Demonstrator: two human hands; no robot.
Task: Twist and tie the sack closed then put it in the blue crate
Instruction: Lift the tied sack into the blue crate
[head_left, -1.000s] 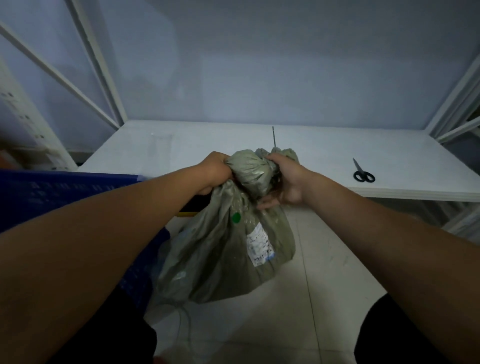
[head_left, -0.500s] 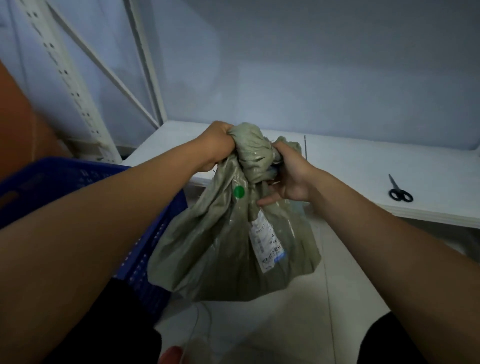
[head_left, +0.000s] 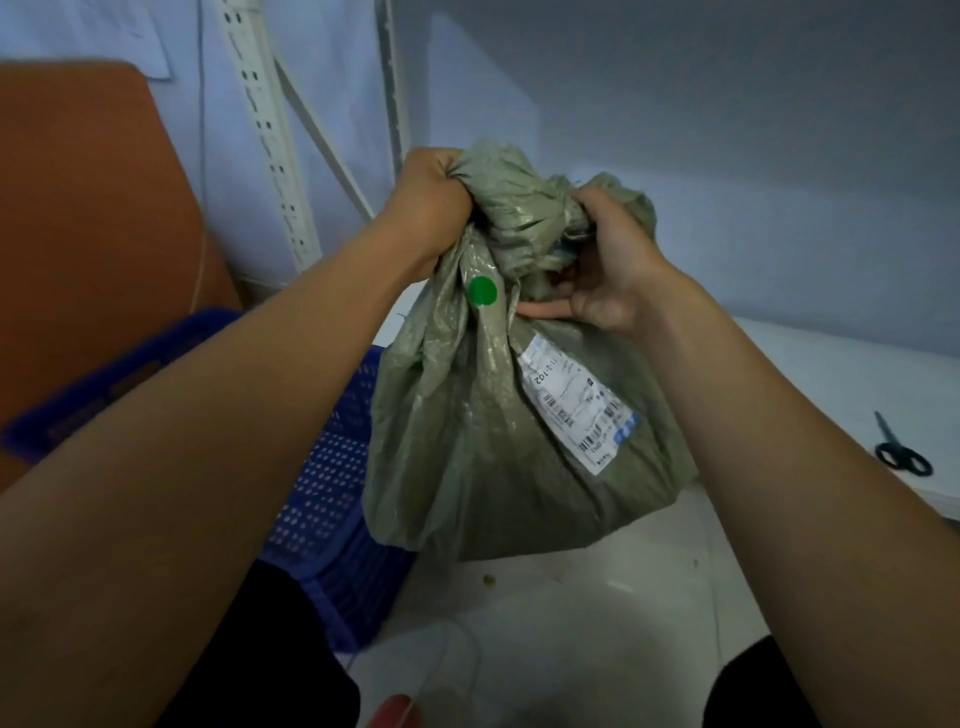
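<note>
left hand (head_left: 431, 200) fisted tight around the gathered neck of the sack (head_left: 519, 441), on the left side of the knot. right hand (head_left: 613, 260) curled around the neck on the right side, thumb lying beneath the bunched material. sack is grey-green woven plastic, held clear of the floor, hanging below both hands. green round sticker (head_left: 482, 291) sits just under the knot; white shipping label (head_left: 576, 400) on the front face. blue crate (head_left: 332, 483) stands on the floor to the left, below and behind the sack. scissors (head_left: 901, 452) lie on the white shelf (head_left: 831, 374) at right, well apart.
</note>
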